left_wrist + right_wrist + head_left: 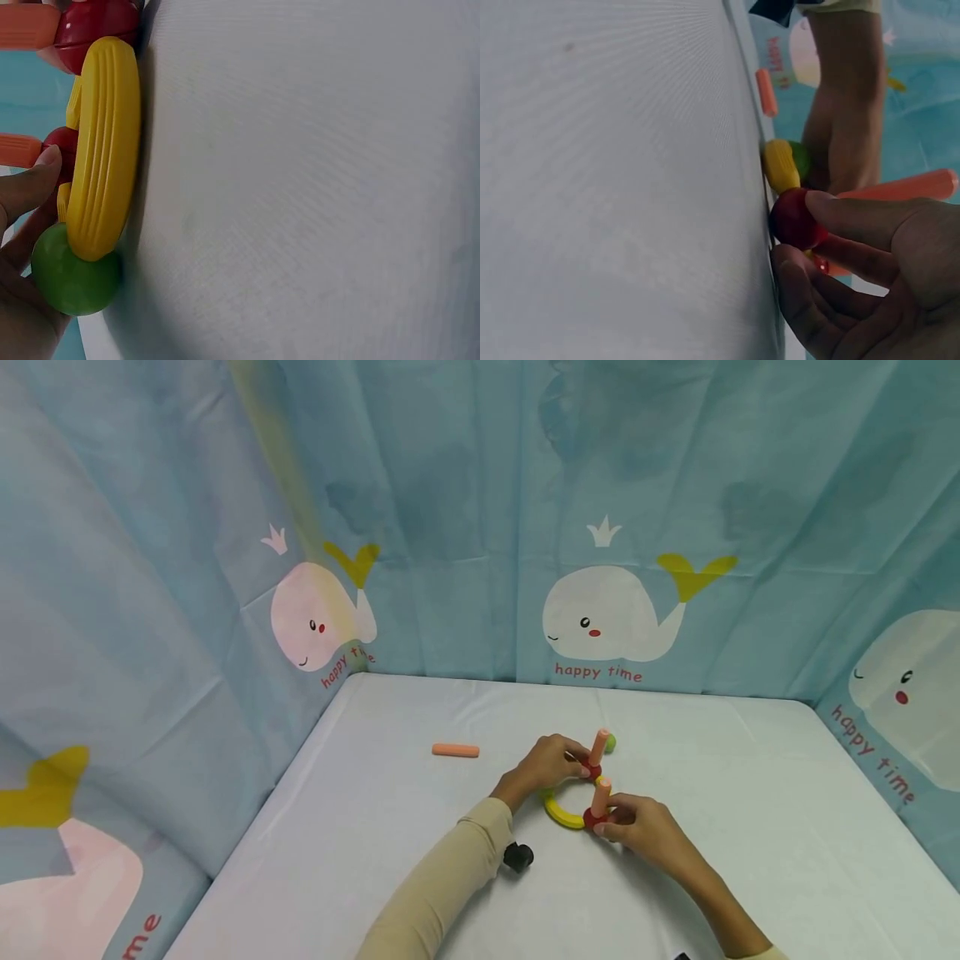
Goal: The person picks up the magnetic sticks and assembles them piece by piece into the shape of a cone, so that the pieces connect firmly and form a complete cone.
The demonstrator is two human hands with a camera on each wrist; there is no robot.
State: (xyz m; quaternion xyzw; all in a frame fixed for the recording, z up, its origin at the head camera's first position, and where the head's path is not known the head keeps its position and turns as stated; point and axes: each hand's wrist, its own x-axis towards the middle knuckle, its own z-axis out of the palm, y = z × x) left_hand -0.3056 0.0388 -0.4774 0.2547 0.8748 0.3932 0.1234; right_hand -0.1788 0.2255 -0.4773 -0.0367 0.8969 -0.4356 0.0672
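A ring of curved yellow pieces joined by coloured balls lies on the white table. Two orange rods stand up from its red balls, a near rod and a far rod. With thumb and fingers, my left hand pinches the far red ball. My right hand holds the near red ball between thumb and fingertips, at the foot of the near rod. On the ring's left side sits a green joint ball, mostly hidden by the left hand in the head view.
Another orange rod lies flat at the back left. Behind the far upright rod rests a loose green ball. A black object shows beside the left forearm. Blue curtains with whale prints stand along the table's back and sides.
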